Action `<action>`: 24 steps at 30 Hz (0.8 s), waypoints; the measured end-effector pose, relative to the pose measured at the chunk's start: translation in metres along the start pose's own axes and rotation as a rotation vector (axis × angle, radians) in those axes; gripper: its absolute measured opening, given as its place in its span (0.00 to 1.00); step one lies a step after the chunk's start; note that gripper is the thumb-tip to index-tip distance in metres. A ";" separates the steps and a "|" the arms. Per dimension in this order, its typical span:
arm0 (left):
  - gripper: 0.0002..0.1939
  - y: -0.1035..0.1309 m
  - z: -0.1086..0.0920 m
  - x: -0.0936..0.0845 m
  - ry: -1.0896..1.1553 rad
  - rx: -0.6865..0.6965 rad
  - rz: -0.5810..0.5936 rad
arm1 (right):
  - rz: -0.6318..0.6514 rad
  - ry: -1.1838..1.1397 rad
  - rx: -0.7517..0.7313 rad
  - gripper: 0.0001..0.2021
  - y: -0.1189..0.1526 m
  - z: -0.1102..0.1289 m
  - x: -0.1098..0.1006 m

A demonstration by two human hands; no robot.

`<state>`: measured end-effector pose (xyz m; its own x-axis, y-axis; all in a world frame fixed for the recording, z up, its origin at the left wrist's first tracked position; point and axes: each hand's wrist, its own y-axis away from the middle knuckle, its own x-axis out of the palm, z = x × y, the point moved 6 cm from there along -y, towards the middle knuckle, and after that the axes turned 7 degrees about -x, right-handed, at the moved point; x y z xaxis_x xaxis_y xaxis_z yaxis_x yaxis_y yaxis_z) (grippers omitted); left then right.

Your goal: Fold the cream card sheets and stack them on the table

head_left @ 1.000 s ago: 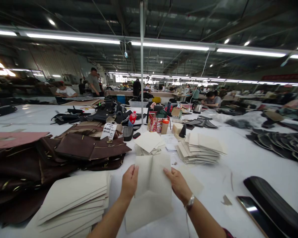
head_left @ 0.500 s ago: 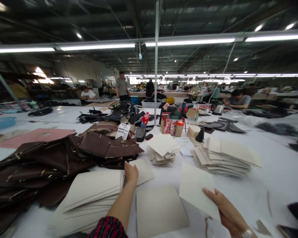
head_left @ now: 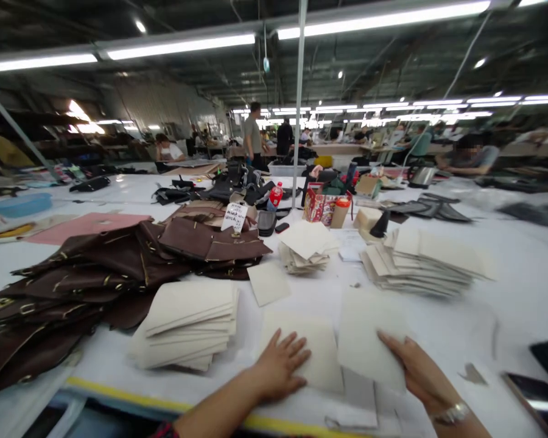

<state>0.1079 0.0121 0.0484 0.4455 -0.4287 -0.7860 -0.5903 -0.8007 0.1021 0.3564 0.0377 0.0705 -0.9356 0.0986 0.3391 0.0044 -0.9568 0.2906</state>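
My left hand (head_left: 281, 365) lies flat with spread fingers on a pale square board (head_left: 322, 347) near the table's front edge. Just to its right, my right hand (head_left: 406, 359) grips the right edge of another pale board (head_left: 369, 331), thumb and fingers pressed on it. A fanned stack of boards (head_left: 192, 325) is left of my left hand. One single board (head_left: 268, 283) lies beyond, beside a small pile of boards (head_left: 305, 243). A larger stack (head_left: 420, 261) stands at the right.
Dark brown leather pieces (head_left: 132, 267) are heaped at the left. A red-capped bottle (head_left: 275, 196), a patterned box (head_left: 317, 205) and a metal pole (head_left: 299, 121) stand behind. A phone (head_left: 536, 395) lies at the right edge. People are in the background.
My left hand has come back from the single board beyond the stack and now lies on the near board. My right hand still holds its board, now closer beside that one. The view has shifted down.
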 end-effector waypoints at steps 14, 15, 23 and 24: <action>0.14 0.038 0.000 -0.025 1.111 -0.383 -0.201 | 0.222 0.269 -0.061 0.18 0.030 -0.024 0.092; 0.13 0.035 0.001 -0.027 1.093 -0.408 -0.200 | 0.267 0.342 -0.062 0.18 0.027 -0.026 0.099; 0.11 0.075 0.060 -0.057 0.506 -0.289 -0.542 | 0.312 0.345 -0.002 0.18 0.003 -0.041 0.094; 0.11 0.081 0.064 -0.050 0.423 -0.243 -0.508 | 0.315 0.312 0.011 0.20 0.002 -0.046 0.096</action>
<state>-0.0048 -0.0042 0.0572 0.8788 -0.0638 -0.4728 -0.0952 -0.9945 -0.0426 0.2501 0.0326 0.0622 -0.9496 -0.2865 0.1269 0.3090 -0.9238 0.2260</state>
